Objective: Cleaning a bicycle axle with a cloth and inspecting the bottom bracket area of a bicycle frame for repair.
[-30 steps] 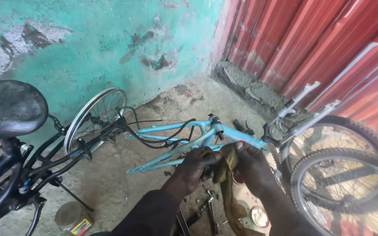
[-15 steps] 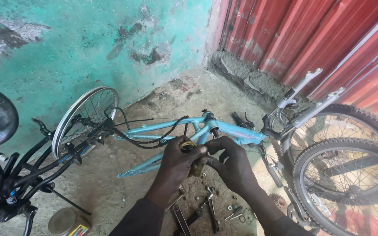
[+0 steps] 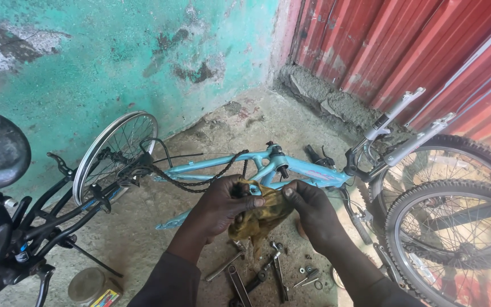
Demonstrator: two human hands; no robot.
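A dirty yellowish rag (image 3: pixel 259 215) is bunched between the two hands, right against the light blue bicycle frame (image 3: pixel 313 170) that lies flat on the concrete floor (image 3: pixel 143 239). The left hand (image 3: pixel 223 207) has its fingers curled tight round the rag's upper end, pressed to the frame's tube. The right hand (image 3: pixel 311 207) pinches the cloth's other side, thumb and fingertips closed on it. A loose black chain (image 3: pixel 200 179) hangs off the frame just beyond the left hand, trailing toward a rear wheel (image 3: pixel 115 153) further out on that side. Under both hands, spanners (image 3: pixel 251 273) and small nuts (image 3: pixel 308 272) are scattered on the floor. Past the right hand stand two knobbly tyres (image 3: pixel 456 227) against red corrugated sheeting (image 3: pixel 404 51).
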